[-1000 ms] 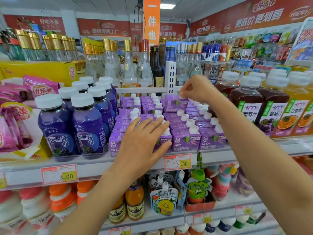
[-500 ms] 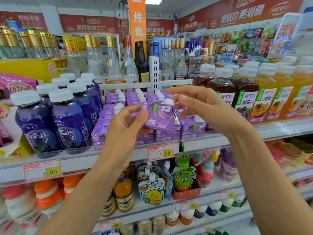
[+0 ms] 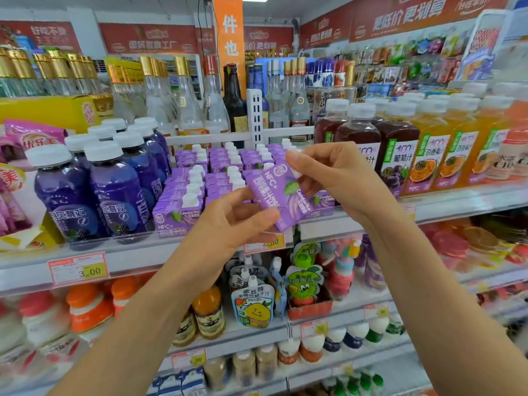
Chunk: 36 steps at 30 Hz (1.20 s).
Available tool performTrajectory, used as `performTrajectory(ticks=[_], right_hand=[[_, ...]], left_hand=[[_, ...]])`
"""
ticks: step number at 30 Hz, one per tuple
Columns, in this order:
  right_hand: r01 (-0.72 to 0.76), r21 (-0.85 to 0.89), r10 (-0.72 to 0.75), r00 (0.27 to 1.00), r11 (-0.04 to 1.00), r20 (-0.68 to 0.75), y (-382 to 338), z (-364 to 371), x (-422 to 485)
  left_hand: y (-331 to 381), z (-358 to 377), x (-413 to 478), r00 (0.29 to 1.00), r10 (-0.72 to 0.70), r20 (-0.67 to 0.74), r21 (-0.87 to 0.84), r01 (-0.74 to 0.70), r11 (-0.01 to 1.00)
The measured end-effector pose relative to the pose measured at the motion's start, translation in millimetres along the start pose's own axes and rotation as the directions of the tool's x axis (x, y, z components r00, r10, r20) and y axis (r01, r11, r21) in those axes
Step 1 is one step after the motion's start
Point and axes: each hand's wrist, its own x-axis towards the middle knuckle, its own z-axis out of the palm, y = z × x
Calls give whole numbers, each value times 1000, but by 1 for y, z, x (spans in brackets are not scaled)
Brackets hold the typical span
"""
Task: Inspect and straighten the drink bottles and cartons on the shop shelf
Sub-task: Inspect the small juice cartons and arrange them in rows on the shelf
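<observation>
While both hands hold it tilted before the shelf (image 3: 200, 252), one purple carton (image 3: 278, 195): left hand (image 3: 228, 224) pinching its lower corner, right hand (image 3: 337, 178) gripping the capped top; matching cartons (image 3: 200, 178) stand racked behind.

Small purple carton (image 3: 274, 197), tilted, seemingly off the shelf (image 3: 137, 260).

An orange hanging banner with white characters (image 3: 230, 32) drops from the ceiling at centre, flanked by red wall banners with pale lettering (image 3: 148, 38) that run along the back and right walls. At left, a yellow cardboard box (image 3: 43, 112) sits behind pink snack packets (image 3: 31, 135). A red-bordered price label reading 3.00 (image 3: 77, 269) shows at lower left, and a white slotted metal upright (image 3: 254, 115) stands mid-frame. Small colourful packets (image 3: 414, 52) hang in rows on the far right wall.
</observation>
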Motion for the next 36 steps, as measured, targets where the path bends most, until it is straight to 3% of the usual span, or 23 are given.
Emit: performTrajectory(ticks=[3,7,15,17,19,21,23,26,29,33,36], right_hand=[[-36,-39,37,999,999,26,0,0,-4],[-32,65,20,985,997,173,3,-5,-13],[-74,125,59,991,989,118,7,-5,-14],[-130,122,110,982,984,154,5,-5,-13],[-173,67,154,962,983,225,4,-3,-12],[-178,34,162,948,983,275,3,-3,-13],[-149,28,134,942,988,307,2,-4,-14],[-81,0,75,926,997,371,6,-7,-15],[-53,31,37,922,998,384,14,-6,-17],[6,125,-38,966,992,255,12,1,-17],[-101,189,68,983,977,172,5,4,-7]], left_hand=[[6,6,-3,997,-50,-66,-106,43,993],[16,5,-5,971,-201,-129,-238,167,957],[21,4,-7,979,-164,-121,-127,149,981],[19,1,-7,982,-98,-164,0,99,995],[15,-3,-8,979,62,-194,287,-4,958],[11,-4,-10,949,259,-181,579,-110,808],[10,-5,-12,900,404,-163,718,-173,674],[12,-9,-13,829,551,-95,805,-261,532],[14,-14,-11,805,589,-66,790,-319,524],[12,-22,-5,807,591,-23,815,-327,479],[10,-24,-1,729,683,56,849,-394,352]])
